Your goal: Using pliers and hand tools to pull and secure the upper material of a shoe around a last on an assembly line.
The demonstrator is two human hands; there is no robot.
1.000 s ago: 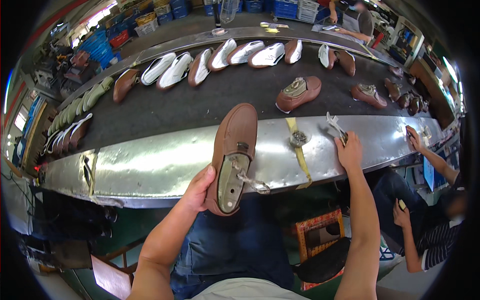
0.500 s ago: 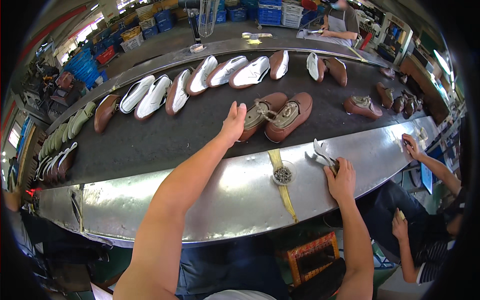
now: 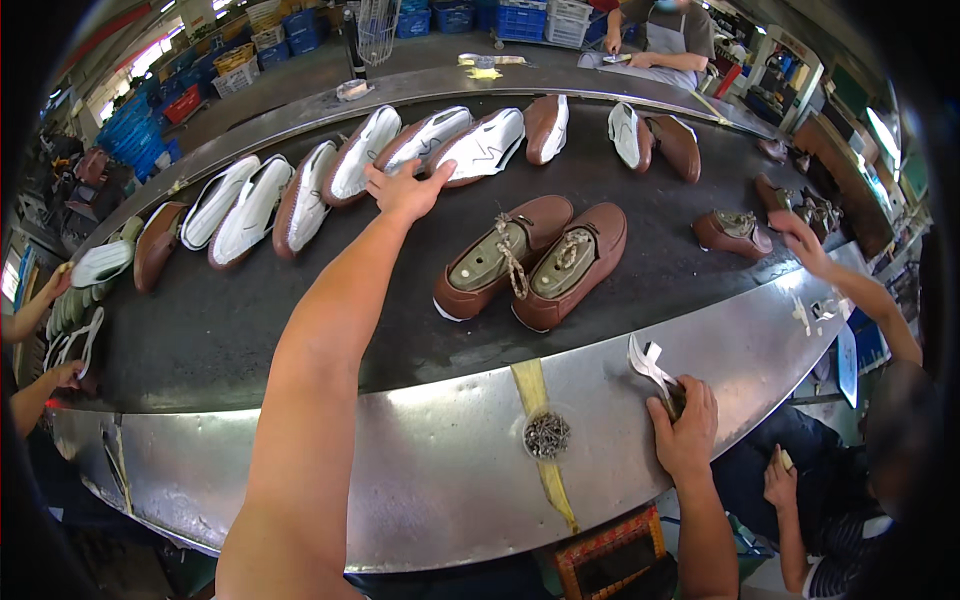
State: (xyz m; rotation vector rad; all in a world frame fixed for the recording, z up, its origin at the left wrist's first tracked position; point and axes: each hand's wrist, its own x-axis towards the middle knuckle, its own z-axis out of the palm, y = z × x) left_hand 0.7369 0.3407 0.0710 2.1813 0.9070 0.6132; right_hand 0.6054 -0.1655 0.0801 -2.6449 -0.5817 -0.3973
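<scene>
My left hand (image 3: 405, 192) reaches over the dark belt to a row of shoe uppers lying with white undersides up. Its fingers are spread at the near ends of two of them; thumb and fingertips meet the edge of a white-bottomed upper (image 3: 482, 145), and I cannot tell how firmly they touch. Lasting pliers (image 3: 655, 368) with a pale metal head are gripped by my right hand (image 3: 686, 425), which rests on the metal ledge. Between my hands, a pair of brown laced shoes (image 3: 575, 265) on green lasts stands upright on the belt.
A round dish of small metal nails (image 3: 546, 436) sits on a yellow tape strip (image 3: 555, 495) across the metal ledge (image 3: 420, 450). Co-workers' hands reach in at far left (image 3: 62, 280) and right (image 3: 800, 240). An aproned person (image 3: 675, 50) works opposite.
My left hand has left the brown laced pair and moved up and left to the white-bottomed uppers. The uppers have shifted left. My right hand still holds the pliers. Co-workers' hands have reached in.
</scene>
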